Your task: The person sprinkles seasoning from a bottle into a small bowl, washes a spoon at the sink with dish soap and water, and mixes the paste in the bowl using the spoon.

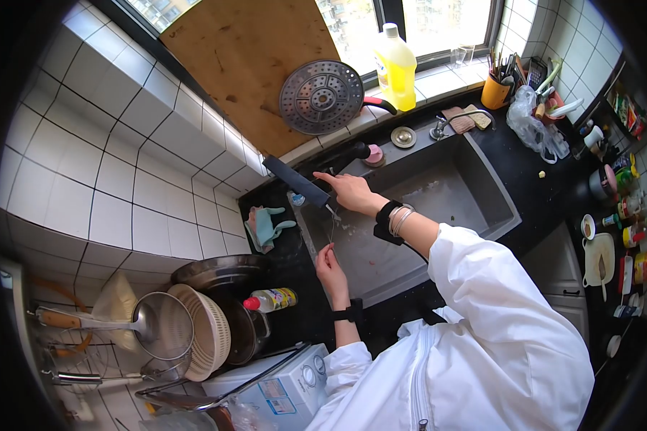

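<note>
A dark bar-shaped tool (298,182) with a thin metal stem slants over the left end of the grey sink (507,205); its exact kind is unclear. My left hand (331,274) is below it, thumb and fingertips pinched at the stem's lower end. My right hand (354,192) is beside the bar's lower part, index finger stretched along it and the other fingers bent and partly hidden. Whether the fingertip touches the bar, I cannot tell. Small scraps and wet spots lie on the sink floor under my right forearm.
Left of the sink lie a pale blue glove-like cloth (264,228) and a red-capped bottle (271,299). Behind stand a yellow detergent bottle (395,68), a perforated steamer plate (321,97) and a wooden board (244,57). The faucet (438,129) is at the sink's far edge.
</note>
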Available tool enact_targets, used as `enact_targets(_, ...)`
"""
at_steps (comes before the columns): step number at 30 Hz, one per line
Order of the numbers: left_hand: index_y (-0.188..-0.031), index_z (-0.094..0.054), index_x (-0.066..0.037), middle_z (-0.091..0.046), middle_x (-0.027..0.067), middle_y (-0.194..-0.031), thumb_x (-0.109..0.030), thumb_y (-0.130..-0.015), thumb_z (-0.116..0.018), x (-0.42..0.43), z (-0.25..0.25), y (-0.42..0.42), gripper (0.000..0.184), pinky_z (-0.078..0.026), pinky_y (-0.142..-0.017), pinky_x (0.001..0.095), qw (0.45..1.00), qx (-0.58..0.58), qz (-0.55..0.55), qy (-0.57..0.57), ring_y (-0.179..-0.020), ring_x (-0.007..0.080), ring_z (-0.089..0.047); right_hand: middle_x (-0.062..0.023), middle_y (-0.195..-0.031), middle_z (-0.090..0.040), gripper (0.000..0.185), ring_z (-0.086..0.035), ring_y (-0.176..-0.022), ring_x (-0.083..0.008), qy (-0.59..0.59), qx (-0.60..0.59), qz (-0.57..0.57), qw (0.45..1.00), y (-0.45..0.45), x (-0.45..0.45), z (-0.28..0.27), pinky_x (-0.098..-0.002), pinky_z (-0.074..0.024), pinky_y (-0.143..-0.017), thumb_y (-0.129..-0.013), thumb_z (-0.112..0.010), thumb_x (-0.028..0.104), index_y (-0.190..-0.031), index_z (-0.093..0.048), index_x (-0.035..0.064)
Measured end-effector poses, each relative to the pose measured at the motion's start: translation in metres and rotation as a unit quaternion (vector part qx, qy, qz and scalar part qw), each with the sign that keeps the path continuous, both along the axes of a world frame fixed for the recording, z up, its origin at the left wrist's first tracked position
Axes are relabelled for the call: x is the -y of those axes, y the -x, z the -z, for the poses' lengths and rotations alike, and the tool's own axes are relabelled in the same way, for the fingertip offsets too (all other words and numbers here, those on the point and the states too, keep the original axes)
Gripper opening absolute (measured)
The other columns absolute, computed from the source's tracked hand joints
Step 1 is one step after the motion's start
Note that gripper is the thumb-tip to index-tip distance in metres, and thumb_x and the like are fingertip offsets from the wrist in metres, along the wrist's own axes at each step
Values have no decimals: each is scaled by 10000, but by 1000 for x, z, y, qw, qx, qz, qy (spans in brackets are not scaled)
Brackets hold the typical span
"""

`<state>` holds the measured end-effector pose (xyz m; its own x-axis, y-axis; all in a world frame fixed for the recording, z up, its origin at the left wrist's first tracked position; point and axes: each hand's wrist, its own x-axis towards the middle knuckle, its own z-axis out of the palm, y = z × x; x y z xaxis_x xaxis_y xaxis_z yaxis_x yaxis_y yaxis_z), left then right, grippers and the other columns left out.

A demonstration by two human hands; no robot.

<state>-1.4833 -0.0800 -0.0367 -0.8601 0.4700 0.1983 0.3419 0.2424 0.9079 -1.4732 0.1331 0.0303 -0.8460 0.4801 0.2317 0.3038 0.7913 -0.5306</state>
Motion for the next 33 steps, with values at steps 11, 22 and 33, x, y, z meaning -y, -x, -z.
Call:
enact_targets(11, -1027, -634, -4, -557, 77, -894, -58, -912, -528, 8, -1, -11, 166, -432, -645, 275, 999, -22, -27, 11, -701, 162, -528, -155, -749, -645, 761, -641, -720, -334, 27, 54, 14, 998, -14, 7, 0, -437, -499, -641, -716, -533, 20, -1405, -327, 268)
enact_targets(22, -996, -622, -3, -434, -24, -673, -163, -955, -487, 7, -12, -38, 213, -344, -531, 223, 981, 187, 48, -20, -578, 78, -415, -101, -983, -676, 429, -633, -930, -258, 321, -7, -61, 945, -70, 13, 85, -367, -477, -804, -839, -520, 150, -1266, -545, 124)
enact_targets(33, -1096, -444, -88, -599, 78, -931, -301, -979, -403, -37, 0, -123, 247, -420, -666, 266, 715, 654, 240, -67, -776, 150, -556, -45, -785, -638, 238, -578, -667, -115, 619, 39, 13, 784, -183, 26, 85, -247, -475, -569, -940, -484, 201, -956, -651, 33)
